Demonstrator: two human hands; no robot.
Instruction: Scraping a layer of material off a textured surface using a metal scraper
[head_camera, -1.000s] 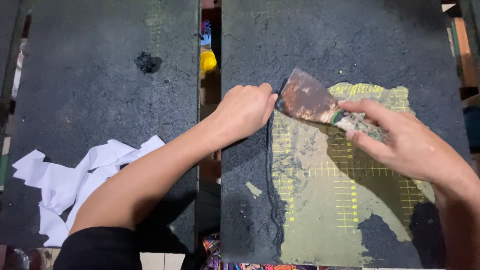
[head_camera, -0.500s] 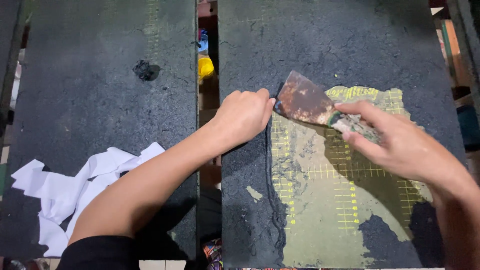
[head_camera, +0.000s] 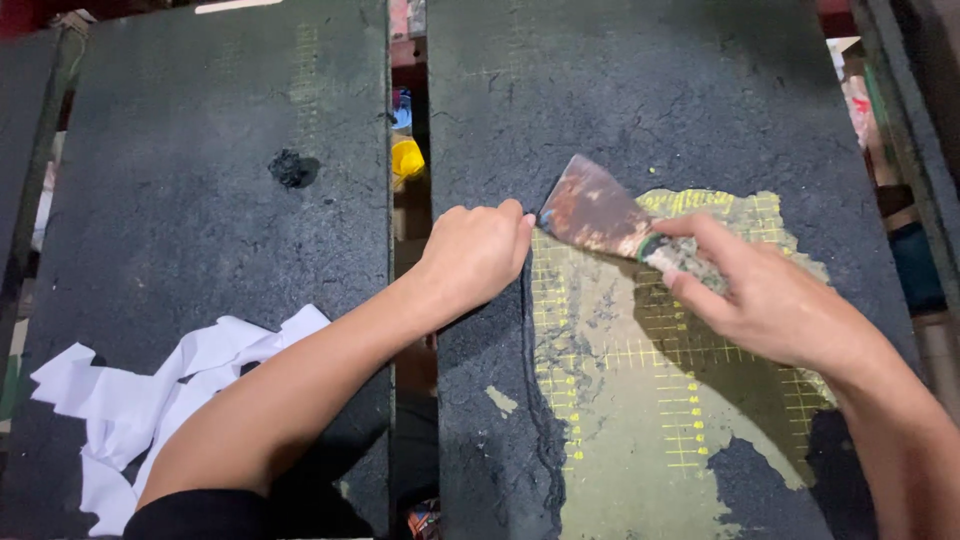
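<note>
The right hand grips the handle of a rusty putty knife, its blade angled up-left onto the scraped yellow-gridded patch; the left hand, curled closed, presses the black-coated board just beside the blade's left edge.

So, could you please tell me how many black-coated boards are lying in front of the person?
2 in full view: the left board under the white paper scraps, and the right board, where the right hand holds the scraper. Dark edges at both sides may be more.
</note>
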